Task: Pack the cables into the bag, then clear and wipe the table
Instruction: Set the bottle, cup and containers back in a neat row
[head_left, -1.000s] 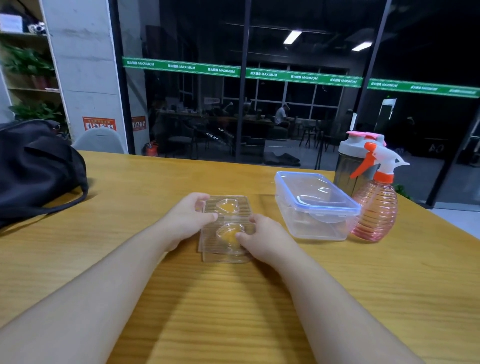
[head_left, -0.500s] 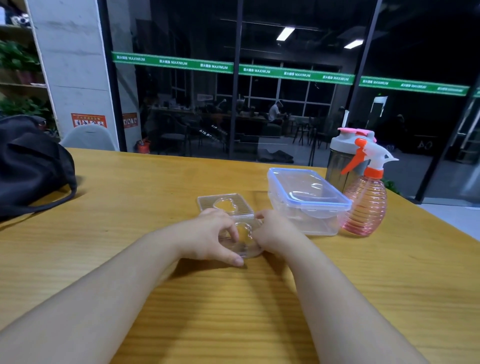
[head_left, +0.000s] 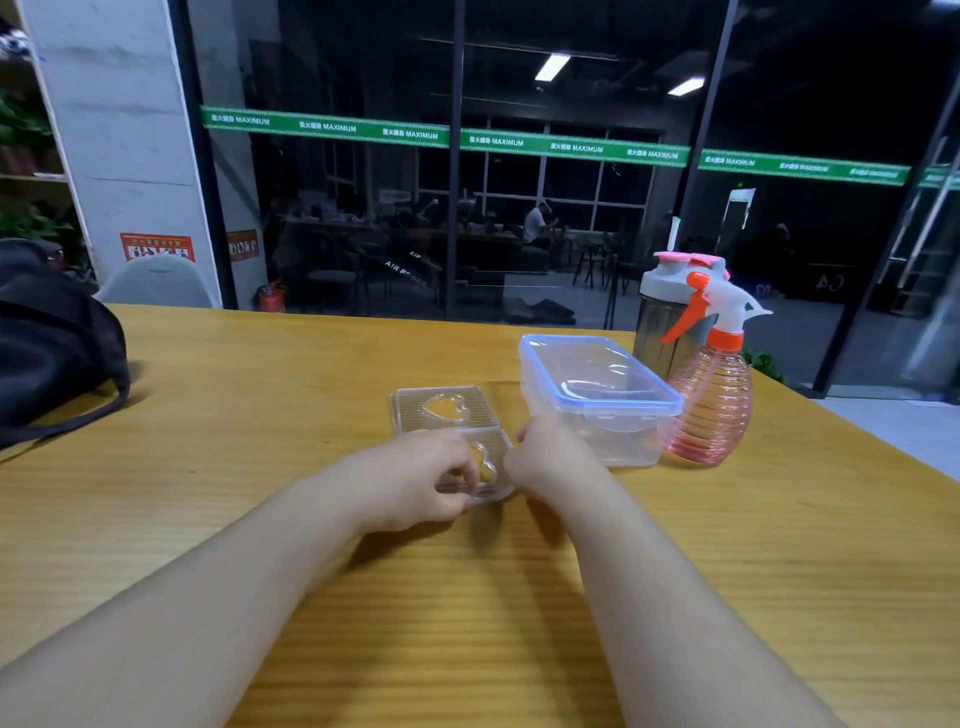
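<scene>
Head view: wooden table (head_left: 260, 467), glass wall (head_left: 571, 208)

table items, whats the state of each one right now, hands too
clear blister tray: flat on the table, near half gripped by both hands
left hand: fingers curled, pinching the tray's near edge
right hand: gripping the tray's right edge
food container: lid on, looks empty
spray bottle: upright, beside the container
shaker bottle: upright, lid on
black bag: resting at the table's left edge
</scene>
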